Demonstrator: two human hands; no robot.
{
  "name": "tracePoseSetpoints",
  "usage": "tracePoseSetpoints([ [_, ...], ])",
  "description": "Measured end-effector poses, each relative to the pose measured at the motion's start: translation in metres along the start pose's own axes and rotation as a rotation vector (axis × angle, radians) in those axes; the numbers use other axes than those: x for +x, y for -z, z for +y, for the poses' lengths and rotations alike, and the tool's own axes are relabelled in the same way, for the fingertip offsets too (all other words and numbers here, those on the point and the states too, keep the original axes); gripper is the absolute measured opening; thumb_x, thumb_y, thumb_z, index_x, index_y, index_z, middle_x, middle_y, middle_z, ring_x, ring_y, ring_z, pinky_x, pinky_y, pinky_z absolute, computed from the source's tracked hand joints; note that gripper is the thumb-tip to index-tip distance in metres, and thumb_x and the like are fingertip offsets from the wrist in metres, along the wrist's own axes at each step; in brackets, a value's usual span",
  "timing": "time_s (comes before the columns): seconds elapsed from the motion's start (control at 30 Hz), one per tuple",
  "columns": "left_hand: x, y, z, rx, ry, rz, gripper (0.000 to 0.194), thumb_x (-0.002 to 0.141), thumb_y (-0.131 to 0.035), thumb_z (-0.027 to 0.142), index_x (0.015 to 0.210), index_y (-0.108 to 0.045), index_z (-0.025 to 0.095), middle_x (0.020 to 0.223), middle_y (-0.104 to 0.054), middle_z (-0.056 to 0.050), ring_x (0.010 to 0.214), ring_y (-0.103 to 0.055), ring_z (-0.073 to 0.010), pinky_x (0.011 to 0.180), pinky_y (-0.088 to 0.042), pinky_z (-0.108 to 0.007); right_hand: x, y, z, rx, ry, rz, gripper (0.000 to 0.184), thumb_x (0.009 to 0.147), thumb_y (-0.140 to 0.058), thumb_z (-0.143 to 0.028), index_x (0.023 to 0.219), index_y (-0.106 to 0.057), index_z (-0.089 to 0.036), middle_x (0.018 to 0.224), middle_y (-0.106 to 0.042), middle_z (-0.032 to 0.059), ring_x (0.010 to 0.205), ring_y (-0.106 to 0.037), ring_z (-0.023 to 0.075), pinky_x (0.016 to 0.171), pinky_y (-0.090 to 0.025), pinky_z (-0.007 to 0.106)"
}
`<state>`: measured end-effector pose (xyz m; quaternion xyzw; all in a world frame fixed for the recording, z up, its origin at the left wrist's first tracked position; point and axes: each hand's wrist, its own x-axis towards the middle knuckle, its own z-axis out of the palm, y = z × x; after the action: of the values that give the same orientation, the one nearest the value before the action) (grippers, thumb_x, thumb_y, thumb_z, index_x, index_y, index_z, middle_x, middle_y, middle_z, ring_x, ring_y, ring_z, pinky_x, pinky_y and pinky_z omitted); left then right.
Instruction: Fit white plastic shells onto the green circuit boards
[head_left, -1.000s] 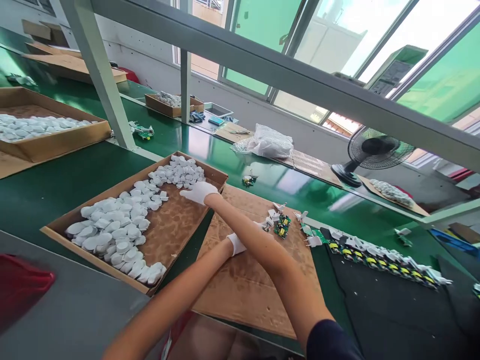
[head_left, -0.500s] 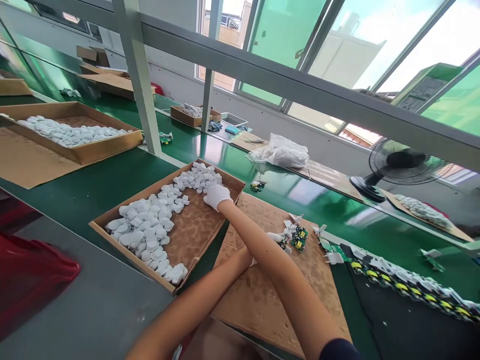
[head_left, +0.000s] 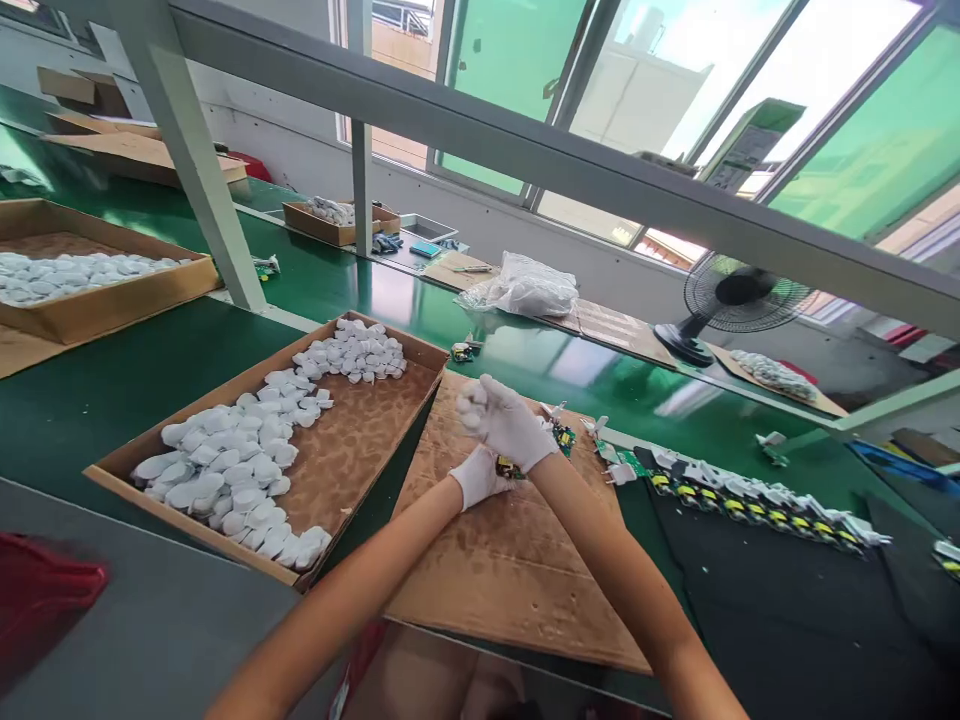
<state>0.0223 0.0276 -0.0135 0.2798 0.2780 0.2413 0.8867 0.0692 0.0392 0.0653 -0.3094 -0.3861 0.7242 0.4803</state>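
At the left, our cardboard tray (head_left: 352,440) of white plastic caps (head_left: 240,440) sits on the green bench (head_left: 127,390). Our right hand (head_left: 506,422) has come back from the tray and pinches a white cap (head_left: 469,405) above the cardboard sheet (head_left: 510,570), touching our left hand (head_left: 480,478), which lies against a small circuit board (head_left: 510,468). Further right, yellow-coiled boards (head_left: 750,497) stand in a row.

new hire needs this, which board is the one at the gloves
On the green bench, find the cardboard sheet. At the left glove, a small green circuit board with a yellow part lies apart from the row of boards.
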Motion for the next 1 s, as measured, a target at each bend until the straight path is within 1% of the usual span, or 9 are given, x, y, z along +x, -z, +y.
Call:
tracePoseSetpoints([
  [0.13, 0.007, 0.009, -0.005, -0.079, 0.111, -0.057, 0.02, 0.084, -0.042, 0.026, 0.091, -0.055, 0.013, 0.077, -0.063, -0.007, 0.071, -0.062, -0.0194, 0.067, -0.051, -0.036, -0.075, 0.042, 0.0, -0.016, 0.099, 0.317, 0.021, 0.08, -0.058, -0.037, 0.078, -0.056, -0.016, 0.064, -0.048, -0.0033, 0.041, -0.031, 0.0023, 0.034, -0.02, 0.014],
  [0.27, 0.003, 0.01, -0.007, -0.122, 0.188, -0.076, 0.027, 0.082, -0.044, 0.031, 0.093, -0.056, 0.011, 0.086, -0.066, -0.014, 0.08, -0.064, -0.0242, 0.071, -0.05, -0.037, -0.13, 0.079, 0.008, -0.145, 0.171, 0.49, 0.028, 0.072, -0.068, -0.025, 0.098, -0.06, -0.016, 0.086, -0.06, 0.0035, 0.053, -0.045, 0.0036, 0.044, -0.031, 0.016],
  [0.33, 0.0, 0.009, -0.008, -0.137, 0.21, -0.096, 0.032, 0.082, -0.044, 0.035, 0.097, -0.056, 0.01, 0.089, -0.066, -0.016, 0.081, -0.064, -0.0257, 0.072, -0.049, -0.038, -0.145, 0.092, 0.013, -0.155, 0.152, 0.51, 0.028, 0.072, -0.069, -0.026, 0.096, -0.061, -0.016, 0.079, -0.059, 0.0025, 0.054, -0.046, 0.0044, 0.044, -0.031, 0.016],
  [0.5, -0.001, 0.004, -0.015, -0.083, 0.254, -0.196, 0.048, 0.085, -0.037, 0.047, 0.106, -0.054, 0.007, 0.096, -0.064, -0.019, 0.084, -0.063, -0.0283, 0.07, -0.048, -0.036, -0.152, 0.097, 0.026, -0.229, 0.185, 0.565, 0.023, 0.083, -0.053, -0.039, 0.089, -0.059, -0.018, 0.042, -0.031, -0.0096, 0.034, -0.02, 0.0041, 0.034, -0.015, 0.018],
  [0.63, -0.002, -0.004, -0.025, -0.046, 0.292, -0.263, 0.051, 0.088, -0.029, 0.047, 0.112, -0.053, 0.008, 0.095, -0.064, -0.017, 0.083, -0.062, -0.0263, 0.068, -0.047, -0.034, -0.15, 0.08, 0.035, -0.386, 0.351, 0.534, 0.013, 0.082, -0.05, -0.029, 0.091, -0.055, -0.02, 0.07, -0.052, -0.0018, 0.058, -0.047, 0.0086, 0.055, -0.042, 0.021],
  [0.7, -0.005, -0.009, -0.03, -0.042, 0.308, -0.276, 0.051, 0.089, -0.026, 0.046, 0.107, -0.055, 0.008, 0.09, -0.064, -0.015, 0.08, -0.062, -0.0238, 0.066, -0.047, -0.032, -0.15, 0.074, 0.041, -0.562, 0.375, 0.527, 0.017, 0.081, -0.049, -0.023, 0.097, -0.054, -0.022, 0.086, -0.055, 0.0011, 0.075, -0.052, 0.0117, 0.072, -0.046, 0.027],
  [0.8, -0.009, -0.014, -0.034, -0.047, 0.316, -0.262, 0.049, 0.09, -0.025, 0.045, 0.092, -0.059, 0.01, 0.079, -0.062, -0.011, 0.072, -0.059, -0.0197, 0.063, -0.047, -0.03, -0.146, 0.072, 0.05, -0.918, 0.377, 0.606, 0.03, 0.08, -0.048, -0.017, 0.109, -0.051, -0.024, 0.089, -0.057, 0.0016, 0.08, -0.055, 0.0133, 0.082, -0.045, 0.031],
  [0.93, -0.013, -0.014, -0.036, -0.02, 0.306, -0.236, 0.043, 0.088, -0.032, 0.048, 0.081, -0.057, 0.015, 0.069, -0.057, -0.005, 0.063, -0.055, -0.0164, 0.057, -0.046, -0.029, -0.14, 0.078, 0.059, -1.297, 0.442, 0.589, 0.034, 0.078, -0.051, -0.015, 0.11, -0.052, -0.027, 0.085, -0.063, -0.002, 0.077, -0.059, 0.0137, 0.103, -0.029, 0.044],
  [1.0, -0.016, -0.012, -0.035, -0.014, 0.295, -0.231, 0.04, 0.085, -0.037, 0.051, 0.079, -0.057, 0.017, 0.068, -0.055, -0.003, 0.061, -0.053, -0.0149, 0.055, -0.045, -0.027, -0.138, 0.078, 0.06, -1.429, 0.452, 0.557, 0.032, 0.08, -0.051, -0.017, 0.11, -0.053, -0.027, 0.098, -0.065, -0.0005, 0.092, -0.06, 0.0168, 0.109, -0.014, 0.05],
])
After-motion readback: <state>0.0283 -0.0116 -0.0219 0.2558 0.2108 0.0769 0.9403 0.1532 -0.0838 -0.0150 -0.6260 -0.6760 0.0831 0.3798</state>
